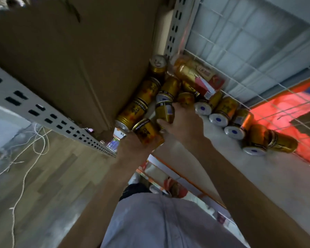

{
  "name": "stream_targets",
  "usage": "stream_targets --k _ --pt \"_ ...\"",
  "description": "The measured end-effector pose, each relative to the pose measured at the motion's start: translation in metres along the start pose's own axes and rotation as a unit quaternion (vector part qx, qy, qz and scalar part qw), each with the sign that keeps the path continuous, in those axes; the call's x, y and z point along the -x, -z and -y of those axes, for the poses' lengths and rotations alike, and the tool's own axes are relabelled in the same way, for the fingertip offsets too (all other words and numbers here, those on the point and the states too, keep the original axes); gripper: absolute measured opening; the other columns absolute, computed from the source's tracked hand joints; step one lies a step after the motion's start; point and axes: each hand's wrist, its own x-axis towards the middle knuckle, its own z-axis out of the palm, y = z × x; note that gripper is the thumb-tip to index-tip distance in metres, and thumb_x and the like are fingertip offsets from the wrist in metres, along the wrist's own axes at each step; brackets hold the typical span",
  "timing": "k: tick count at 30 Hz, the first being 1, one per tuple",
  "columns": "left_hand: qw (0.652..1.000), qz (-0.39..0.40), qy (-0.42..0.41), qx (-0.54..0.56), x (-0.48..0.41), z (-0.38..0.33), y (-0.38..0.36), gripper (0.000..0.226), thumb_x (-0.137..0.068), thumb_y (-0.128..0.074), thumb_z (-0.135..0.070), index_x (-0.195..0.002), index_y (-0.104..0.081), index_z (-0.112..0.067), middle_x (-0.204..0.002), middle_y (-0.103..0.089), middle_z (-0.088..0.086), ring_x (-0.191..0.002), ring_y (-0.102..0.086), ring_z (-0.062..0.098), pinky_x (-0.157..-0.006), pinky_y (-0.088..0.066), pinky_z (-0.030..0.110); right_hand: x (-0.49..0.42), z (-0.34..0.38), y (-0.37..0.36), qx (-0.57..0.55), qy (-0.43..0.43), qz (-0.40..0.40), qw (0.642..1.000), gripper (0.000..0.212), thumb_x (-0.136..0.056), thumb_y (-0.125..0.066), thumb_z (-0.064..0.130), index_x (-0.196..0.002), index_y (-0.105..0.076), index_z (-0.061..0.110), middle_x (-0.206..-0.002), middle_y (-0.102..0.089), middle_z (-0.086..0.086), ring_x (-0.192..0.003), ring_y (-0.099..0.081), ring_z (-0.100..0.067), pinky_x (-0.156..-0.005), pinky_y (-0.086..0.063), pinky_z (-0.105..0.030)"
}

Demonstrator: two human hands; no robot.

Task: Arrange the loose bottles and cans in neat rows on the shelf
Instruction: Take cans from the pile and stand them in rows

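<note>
Left hand [132, 147] grips front can [148, 134] at shelf [222, 161] edge; right hand [183, 122] grips middle can [166, 111] near box [61, 59].

Both bare forearms reach forward; left hand [132, 146] grips the near can [148, 133]; right hand [183, 120] curls round the farther can [166, 111].

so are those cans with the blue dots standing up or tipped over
Tipped over: the blue-dot cans lie on their sides on the shelf, silver bases facing the front edge, bodies pointing back toward the wire mesh.
</note>
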Motion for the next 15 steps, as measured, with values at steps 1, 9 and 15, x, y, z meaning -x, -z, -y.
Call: stream_targets --k 1,9,15 --pt "1.0 0.015 -0.008 0.006 -0.003 0.002 -0.001 0.071 -0.067 -0.062 -0.08 -0.088 -0.059 -0.011 -0.072 -0.064 0.003 -0.07 -0.066 0.019 -0.057 -0.048 0.029 0.001 0.002 -0.002 0.008 0.0 -0.002 1.0 0.057 -0.085 -0.066 0.06 -0.124 -0.053 0.019 -0.115 -0.061 -0.005 -0.105 -0.061 -0.027 -0.077 -0.045 -0.035" --pt "0.991 0.098 -0.088 0.017 -0.016 0.0 -0.003 0.06 -0.058 -0.066 -0.077 -0.076 -0.063 -0.02 -0.065 -0.064 -0.004 -0.064 -0.064 0.012 -0.057 -0.04 0.023 0.055 -0.022 0.008 -0.087 -0.064 0.07 0.992 0.053 -0.1 -0.051 0.047 -0.145 -0.042 0.022 -0.126 -0.055 -0.007 -0.108 -0.057 -0.03 -0.082 -0.044 -0.037" --pt "0.976 0.123 -0.163 -0.077 -0.023 -0.018 -0.009 0.055 -0.066 -0.079 -0.057 -0.104 -0.061 -0.022 -0.095 -0.064 -0.002 -0.084 -0.062 0.017 -0.073 -0.051 0.033 0.105 -0.05 0.012 -0.181 -0.26 0.116 0.941 0.038 -0.101 -0.049 0.043 -0.132 -0.05 0.021 -0.116 -0.066 -0.007 -0.089 -0.063 -0.021 -0.081 -0.052 -0.038"
